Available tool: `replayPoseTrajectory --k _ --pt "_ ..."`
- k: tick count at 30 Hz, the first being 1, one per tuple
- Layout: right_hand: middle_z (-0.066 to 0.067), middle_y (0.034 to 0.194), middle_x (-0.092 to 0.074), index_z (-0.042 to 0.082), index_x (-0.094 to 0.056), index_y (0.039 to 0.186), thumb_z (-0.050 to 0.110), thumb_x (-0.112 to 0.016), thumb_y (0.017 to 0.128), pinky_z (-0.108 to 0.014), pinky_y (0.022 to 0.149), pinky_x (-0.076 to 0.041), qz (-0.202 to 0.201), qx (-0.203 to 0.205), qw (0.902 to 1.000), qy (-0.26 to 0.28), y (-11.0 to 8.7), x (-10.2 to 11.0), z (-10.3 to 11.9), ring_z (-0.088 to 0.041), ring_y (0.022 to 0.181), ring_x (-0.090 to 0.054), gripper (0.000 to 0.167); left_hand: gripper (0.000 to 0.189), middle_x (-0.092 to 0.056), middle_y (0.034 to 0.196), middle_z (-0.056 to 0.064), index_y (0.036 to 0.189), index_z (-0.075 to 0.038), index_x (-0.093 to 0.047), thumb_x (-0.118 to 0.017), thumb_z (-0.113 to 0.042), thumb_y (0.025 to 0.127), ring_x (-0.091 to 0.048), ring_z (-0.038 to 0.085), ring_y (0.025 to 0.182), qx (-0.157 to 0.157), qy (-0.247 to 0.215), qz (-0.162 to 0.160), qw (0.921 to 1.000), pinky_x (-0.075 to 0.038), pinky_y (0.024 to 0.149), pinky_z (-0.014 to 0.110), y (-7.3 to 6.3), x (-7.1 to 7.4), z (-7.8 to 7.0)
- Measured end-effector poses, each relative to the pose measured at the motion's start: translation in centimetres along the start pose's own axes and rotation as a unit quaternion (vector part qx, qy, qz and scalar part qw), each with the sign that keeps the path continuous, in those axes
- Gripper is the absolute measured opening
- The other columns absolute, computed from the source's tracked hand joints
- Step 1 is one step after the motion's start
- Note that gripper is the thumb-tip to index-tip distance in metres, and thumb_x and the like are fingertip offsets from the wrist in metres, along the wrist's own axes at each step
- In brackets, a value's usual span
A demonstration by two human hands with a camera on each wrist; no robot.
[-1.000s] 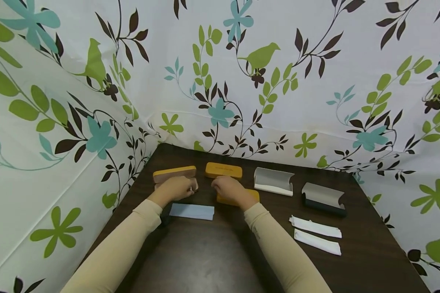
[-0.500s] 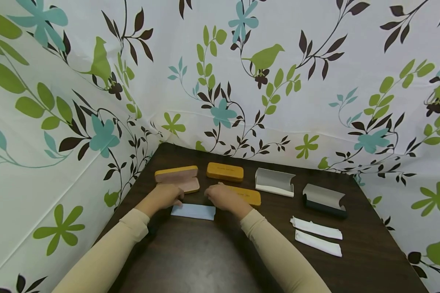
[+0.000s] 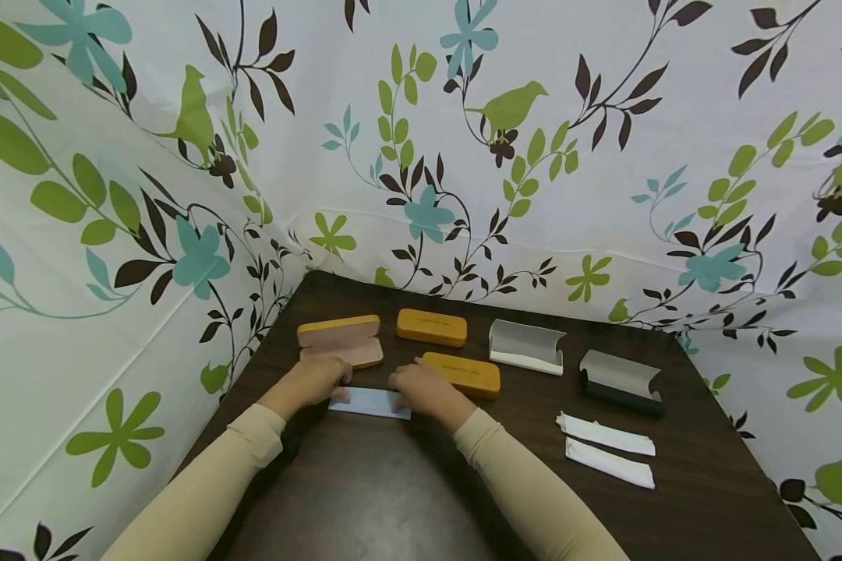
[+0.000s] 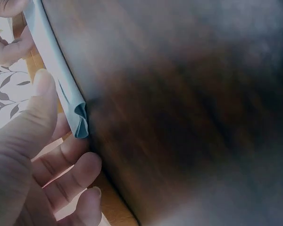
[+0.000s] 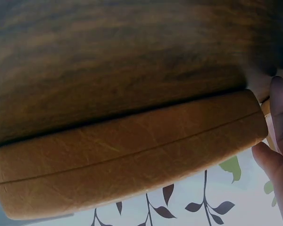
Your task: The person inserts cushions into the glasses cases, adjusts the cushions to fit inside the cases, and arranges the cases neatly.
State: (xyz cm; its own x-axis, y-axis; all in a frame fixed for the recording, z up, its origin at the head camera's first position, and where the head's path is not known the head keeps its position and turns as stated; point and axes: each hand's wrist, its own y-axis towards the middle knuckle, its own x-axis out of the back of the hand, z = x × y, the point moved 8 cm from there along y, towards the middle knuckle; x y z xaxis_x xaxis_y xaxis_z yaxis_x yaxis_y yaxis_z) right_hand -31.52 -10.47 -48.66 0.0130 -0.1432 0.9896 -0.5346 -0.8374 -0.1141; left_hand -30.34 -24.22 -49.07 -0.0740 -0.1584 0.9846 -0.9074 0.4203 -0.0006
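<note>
A folded light-blue cloth (image 3: 370, 402) lies lengthwise on the dark table before me. My left hand (image 3: 317, 382) is at its left end, thumb over the edge. In the left wrist view the thumb stands apart from the loosely bent fingers, which lie close along the cloth's folded end (image 4: 78, 117). At the other end my right hand (image 3: 426, 391) has its fingertips over the cloth. The right wrist view catches only part of this hand (image 5: 278, 127), beside an orange glasses case (image 5: 132, 155). Just behind the left hand sits an open orange glasses case (image 3: 344, 343) with pinkish lining.
Two closed orange glasses cases (image 3: 431, 327) stand behind and beside the right hand. Farther right are an open white case (image 3: 526, 347) and an open black case (image 3: 620, 382), both grey inside. Two folded white cloths (image 3: 606, 448) lie at the right. Patterned sheets hang behind and left.
My left hand has left the open case and come down to the blue cloth's left end. My right hand has moved toward me and left, onto the cloth's right end.
</note>
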Motion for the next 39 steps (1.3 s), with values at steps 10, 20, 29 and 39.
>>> replayPoseTrajectory --k 10,20,29,39 --pt "0.005 0.091 -0.070 0.017 -0.070 0.100 0.040 -0.086 0.079 -0.048 0.107 -0.046 -0.003 -0.015 0.9992 -0.037 0.4 -0.7 0.3 -0.015 0.095 -0.069 0.035 0.032 -0.053 0.074 -0.008 0.081 -0.016 -0.058 -0.084 -0.034 0.080 -0.049 0.010 0.066 0.019 -0.007 0.007 0.9998 -0.046 0.062 0.031 -0.3 -0.6 0.5" --pt "0.005 0.088 -0.068 0.019 -0.071 0.088 0.039 -0.087 0.078 -0.060 0.113 -0.034 0.014 -0.037 0.9991 -0.012 0.5 -0.5 -0.1 -0.017 0.091 -0.067 0.027 0.032 -0.048 0.075 -0.004 0.074 -0.015 -0.056 -0.079 -0.034 0.086 -0.045 0.012 0.066 0.035 -0.014 0.036 0.9986 -0.042 0.062 0.031 -0.6 -0.9 0.3" --pt "0.008 0.082 -0.069 0.019 -0.070 0.090 0.033 -0.086 0.080 -0.060 0.116 -0.028 0.023 -0.040 0.9988 0.014 0.6 -0.6 -0.2 -0.012 0.085 -0.068 0.024 0.034 -0.042 0.066 -0.008 0.070 -0.015 -0.053 -0.081 -0.020 0.087 -0.041 0.008 0.061 0.014 -0.164 0.041 0.9856 -0.035 0.058 0.025 -1.1 -0.3 0.8" --pt "0.007 0.073 -0.064 0.013 -0.073 0.082 0.021 -0.080 0.089 -0.034 0.087 -0.054 0.002 -0.004 0.9935 0.113 0.2 0.8 -0.3 -0.007 0.068 -0.057 0.013 0.034 -0.045 0.063 -0.006 0.071 -0.010 -0.047 -0.075 -0.005 0.089 -0.042 0.007 0.057 -0.005 -0.365 0.054 0.9294 -0.045 0.058 0.023 -2.3 0.4 1.3"
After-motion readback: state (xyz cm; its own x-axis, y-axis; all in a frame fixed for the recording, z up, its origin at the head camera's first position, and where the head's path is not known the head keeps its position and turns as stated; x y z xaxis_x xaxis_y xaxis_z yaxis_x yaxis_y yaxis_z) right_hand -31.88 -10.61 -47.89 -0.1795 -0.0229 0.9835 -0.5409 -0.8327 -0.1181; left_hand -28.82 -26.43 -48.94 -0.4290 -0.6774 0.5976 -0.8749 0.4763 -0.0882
